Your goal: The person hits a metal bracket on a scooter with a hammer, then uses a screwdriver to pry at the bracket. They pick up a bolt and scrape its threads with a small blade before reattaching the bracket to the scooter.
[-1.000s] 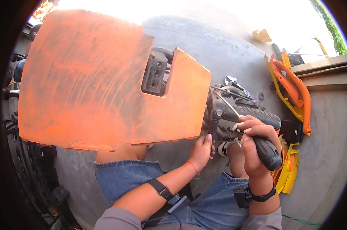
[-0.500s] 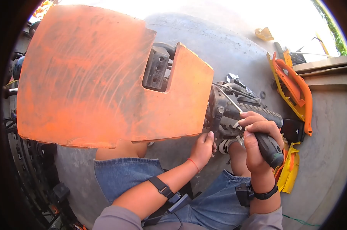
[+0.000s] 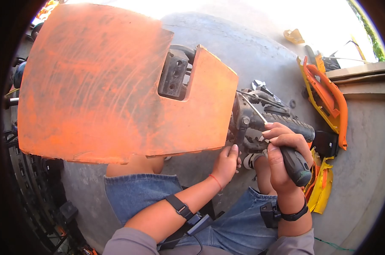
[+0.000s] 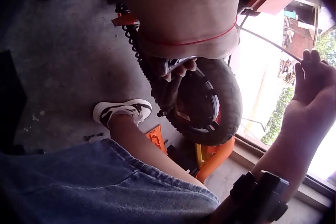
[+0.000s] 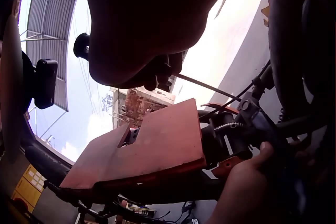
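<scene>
My right hand (image 3: 286,148) grips the black handle of a screwdriver (image 3: 296,168), the fingers extending forward along its shaft. The thin metal shaft slants up and left to the linkage beside a large scuffed orange panel (image 3: 94,93); its tip overlaps dark parts there. Below the panel's right corner my left hand (image 3: 225,163) holds a black metal bracket (image 3: 241,129), its thumb against the lower end. The right wrist view shows that thumb (image 5: 266,152) on the dark metal. Behind the bracket is a knobbly-tyred wheel (image 4: 231,103), seen in the left wrist view.
Orange and yellow body panels (image 3: 328,102) lie on the floor to the right, with a yellow piece (image 3: 320,189) nearer me. An adjustable wrench (image 3: 258,86) lies beyond the wheel. Dark machinery (image 3: 28,182) lines the left side. My legs straddle the space below the panel.
The head view has shifted a little, so the panel appears slightly higher. Both hands and the screwdriver keep nearly the same places against the vehicle.
</scene>
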{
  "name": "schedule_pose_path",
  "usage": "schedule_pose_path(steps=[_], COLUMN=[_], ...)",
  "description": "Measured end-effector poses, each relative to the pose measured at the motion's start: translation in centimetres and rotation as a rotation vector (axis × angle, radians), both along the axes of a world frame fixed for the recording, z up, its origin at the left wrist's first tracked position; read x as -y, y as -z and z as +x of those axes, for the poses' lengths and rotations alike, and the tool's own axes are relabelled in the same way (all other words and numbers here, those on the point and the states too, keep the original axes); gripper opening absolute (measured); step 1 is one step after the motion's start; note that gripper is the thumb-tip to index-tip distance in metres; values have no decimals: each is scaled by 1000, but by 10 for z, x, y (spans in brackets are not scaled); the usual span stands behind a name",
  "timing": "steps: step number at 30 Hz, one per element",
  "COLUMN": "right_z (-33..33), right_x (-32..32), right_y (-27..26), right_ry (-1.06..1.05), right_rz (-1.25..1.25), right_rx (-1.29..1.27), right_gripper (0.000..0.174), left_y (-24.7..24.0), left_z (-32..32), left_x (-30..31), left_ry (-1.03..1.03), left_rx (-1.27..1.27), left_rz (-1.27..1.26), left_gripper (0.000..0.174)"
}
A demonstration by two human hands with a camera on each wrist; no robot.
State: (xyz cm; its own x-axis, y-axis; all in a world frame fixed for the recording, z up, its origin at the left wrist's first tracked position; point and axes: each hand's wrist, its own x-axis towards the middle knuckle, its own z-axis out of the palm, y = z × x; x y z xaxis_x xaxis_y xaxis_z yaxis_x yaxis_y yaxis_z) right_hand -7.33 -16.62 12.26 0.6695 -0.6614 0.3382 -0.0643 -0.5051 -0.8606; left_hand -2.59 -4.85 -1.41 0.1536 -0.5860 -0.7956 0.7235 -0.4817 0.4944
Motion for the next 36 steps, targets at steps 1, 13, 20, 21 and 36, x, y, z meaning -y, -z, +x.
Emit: schedule_pose_path(steps=[1, 13, 20, 21, 36], right_z=[0, -7, -12, -13, -18], right_x=[0, -4, -9, -10, -9], right_y=[-1, -18, -24, -28, -26], right_ry=[1, -44, -13, -38, 22], right_rz=[22, -25, -5, 12, 87], right_rx=[7, 20, 12, 18, 59], right_gripper=[11, 12, 12, 12, 11], left_y=[1, -2, -3, -3, -1], left_z=[1, 1, 2, 2, 2], left_x=[0, 1, 2, 2, 1], left_ry=[-3, -1, 0, 9, 9], left_rx=[4, -4, -3, 12, 17], left_rz=[-4, 4, 5, 5, 0], left_gripper=[38, 38, 39, 39, 38])
